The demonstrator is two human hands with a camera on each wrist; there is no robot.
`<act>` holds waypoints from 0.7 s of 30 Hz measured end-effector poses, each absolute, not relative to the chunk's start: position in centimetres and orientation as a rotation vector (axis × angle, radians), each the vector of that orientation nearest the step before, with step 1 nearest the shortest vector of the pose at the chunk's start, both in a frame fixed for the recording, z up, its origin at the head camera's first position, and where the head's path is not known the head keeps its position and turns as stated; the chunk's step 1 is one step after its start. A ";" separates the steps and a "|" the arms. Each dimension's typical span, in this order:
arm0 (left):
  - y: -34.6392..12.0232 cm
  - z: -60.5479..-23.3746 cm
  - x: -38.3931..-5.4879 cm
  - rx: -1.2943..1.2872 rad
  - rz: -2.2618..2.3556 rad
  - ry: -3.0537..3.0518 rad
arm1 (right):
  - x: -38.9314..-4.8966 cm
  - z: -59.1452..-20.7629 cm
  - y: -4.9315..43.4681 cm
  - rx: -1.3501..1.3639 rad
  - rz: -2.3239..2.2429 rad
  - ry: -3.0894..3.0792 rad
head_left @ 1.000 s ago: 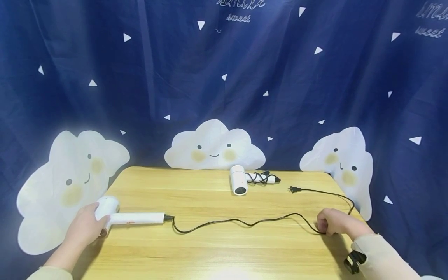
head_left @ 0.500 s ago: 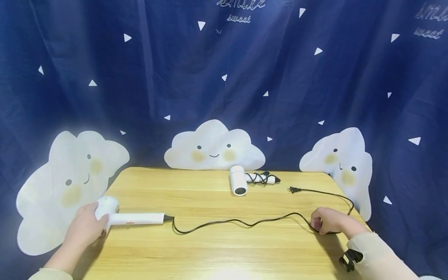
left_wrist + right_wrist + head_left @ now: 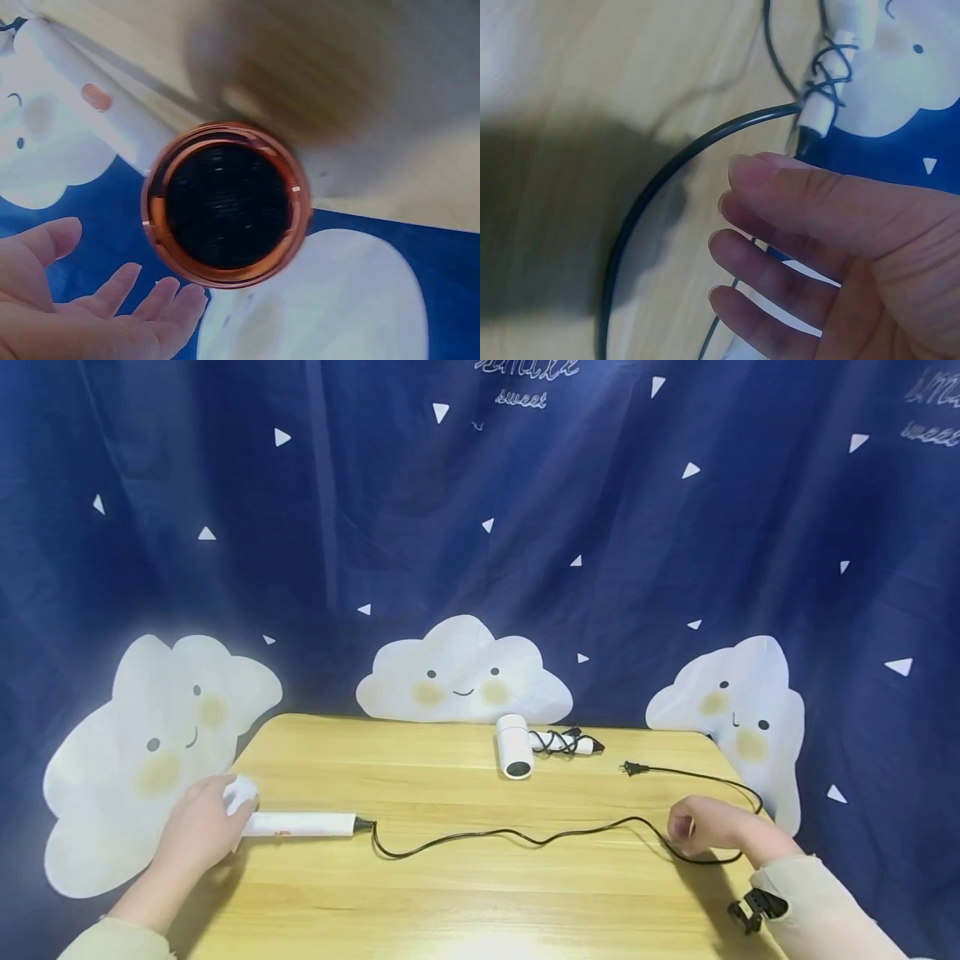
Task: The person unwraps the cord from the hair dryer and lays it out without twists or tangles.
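Observation:
A white hair dryer (image 3: pixel 303 824) lies at the left of the table, its handle pointing right. My left hand (image 3: pixel 202 822) is over the dryer's head; in the left wrist view its fingers (image 3: pixel 166 296) are spread and loose beside the copper-rimmed barrel end (image 3: pixel 152 210). From the handle, a black power cord (image 3: pixel 510 832) runs across the table under my right hand (image 3: pixel 708 827). That hand hovers close over the cord with fingers loosely bent; in the right wrist view nothing is between thumb and fingertips, and the cord (image 3: pixel 660 180) curves apart from them.
A second white hair dryer (image 3: pixel 514 747), its cord wound round the handle, lies at the back of the table. The first dryer's plug (image 3: pixel 634 768) lies at the back right. A dark blue curtain (image 3: pixel 420 510) with clouds hangs behind the wooden table (image 3: pixel 420 910).
My right hand has shifted left and lifted off the cord, whose loop shows beneath it. The left hand's fingers have loosened from the dryer's head and the hand has moved slightly right and up.

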State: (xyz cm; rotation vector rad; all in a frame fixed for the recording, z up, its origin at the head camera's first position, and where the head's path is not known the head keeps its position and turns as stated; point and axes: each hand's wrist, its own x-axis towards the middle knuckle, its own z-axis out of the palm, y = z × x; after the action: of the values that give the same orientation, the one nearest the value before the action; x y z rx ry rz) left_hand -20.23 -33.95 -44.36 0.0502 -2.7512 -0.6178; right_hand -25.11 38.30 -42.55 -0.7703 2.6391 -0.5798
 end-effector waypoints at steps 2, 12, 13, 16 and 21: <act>-33.4 -43.9 -20.2 0.033 -0.617 -2.756 | -25.1 -42.3 38.1 -0.771 -0.587 2.640; -30.4 -42.4 -19.9 -0.045 -0.652 -2.766 | -25.4 -41.2 36.7 -0.785 -0.513 2.687; -30.1 -42.3 -19.8 -0.051 -0.658 -2.765 | -25.4 -41.1 36.6 -0.795 -0.506 2.693; -29.3 -42.1 -19.9 -0.071 -0.687 -2.760 | -25.4 -40.8 36.3 -0.834 -0.494 2.708; -27.7 -41.8 -19.8 -0.089 -0.744 -2.773 | -25.3 -40.3 35.7 -0.840 -0.491 2.714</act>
State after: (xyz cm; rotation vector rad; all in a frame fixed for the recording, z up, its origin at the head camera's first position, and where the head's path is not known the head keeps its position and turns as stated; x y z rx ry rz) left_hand -19.81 -27.69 -41.80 -0.0890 -2.7728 -0.7441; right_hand -25.30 35.69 -40.34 -0.8403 2.7145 -0.4913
